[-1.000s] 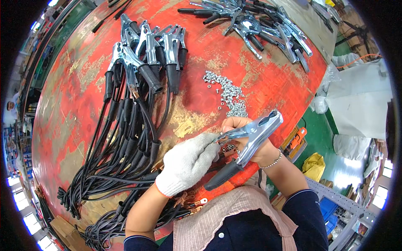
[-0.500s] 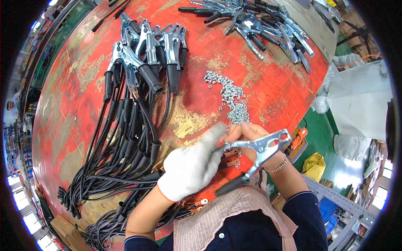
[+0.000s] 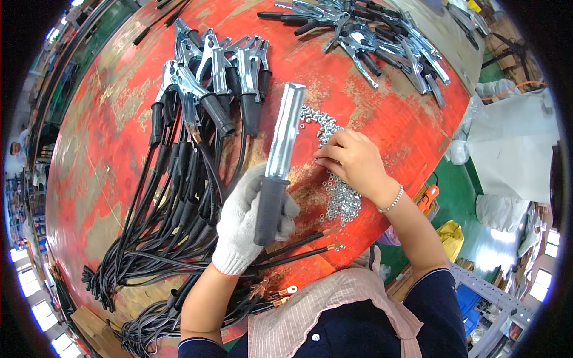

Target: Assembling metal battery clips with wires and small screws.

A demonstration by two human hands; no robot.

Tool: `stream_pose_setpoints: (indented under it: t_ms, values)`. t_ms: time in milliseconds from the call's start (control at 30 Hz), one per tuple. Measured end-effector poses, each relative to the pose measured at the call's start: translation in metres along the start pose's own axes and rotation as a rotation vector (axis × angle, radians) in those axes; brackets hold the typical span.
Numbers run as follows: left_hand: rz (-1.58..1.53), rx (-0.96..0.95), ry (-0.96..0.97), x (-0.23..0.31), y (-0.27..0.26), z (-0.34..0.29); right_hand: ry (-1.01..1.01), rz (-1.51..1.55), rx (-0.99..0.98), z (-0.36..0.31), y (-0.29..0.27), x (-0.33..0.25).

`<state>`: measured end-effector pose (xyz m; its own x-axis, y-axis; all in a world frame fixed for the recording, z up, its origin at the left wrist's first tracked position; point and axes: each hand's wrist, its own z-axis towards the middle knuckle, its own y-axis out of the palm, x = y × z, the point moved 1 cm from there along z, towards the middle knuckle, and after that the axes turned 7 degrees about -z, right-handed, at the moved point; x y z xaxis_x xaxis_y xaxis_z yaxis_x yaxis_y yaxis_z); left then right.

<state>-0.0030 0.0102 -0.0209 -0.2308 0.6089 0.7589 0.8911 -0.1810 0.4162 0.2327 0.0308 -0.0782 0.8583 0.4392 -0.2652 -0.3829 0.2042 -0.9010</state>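
My left hand (image 3: 236,222), in a white knitted glove, grips a metal spring clamp (image 3: 284,140) by its black sleeved handle. The clamp stands nearly upright, edge-on, with its shiny metal end pointing away from me. My bare right hand (image 3: 359,165), a beaded bracelet at its wrist, is over the small metal nuts (image 3: 342,204) scattered on the red table (image 3: 397,140). Its thumb and fingertips are drawn together; whatever they pinch, if anything, is too small to make out. Black cables with bare copper ends (image 3: 259,289) lie under and beside my left forearm.
At the left, several clamps (image 3: 218,68) joined to long black cables (image 3: 161,209) lie bundled. Another heap of clamps (image 3: 364,42) covers the far right of the table. Past the right edge are an orange tool (image 3: 428,197), a yellow bag (image 3: 449,236) and a metal shelf (image 3: 492,292).
The clamp has turned from lying sideways across my right hand to nearly upright in my left. My right hand has come away from it and moved forward over the nuts.
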Motion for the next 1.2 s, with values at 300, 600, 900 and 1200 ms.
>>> stream_pose_setpoints:
  t_ms: [300,600,900,1200]
  values:
    - [0.375,-0.013,0.156,-0.007,-0.002,-0.001,0.150,0.378,0.192,0.011,-0.027,-0.023]
    - [0.498,0.018,0.207,0.001,0.012,-0.005,0.056,0.345,0.327,0.014,-0.028,-0.063]
    - [0.639,0.058,0.453,-0.001,0.011,-0.006,0.005,0.283,0.341,0.019,-0.034,-0.071]
    - [0.645,0.078,0.390,-0.004,0.012,-0.003,0.033,0.296,0.337,0.015,-0.029,-0.069]
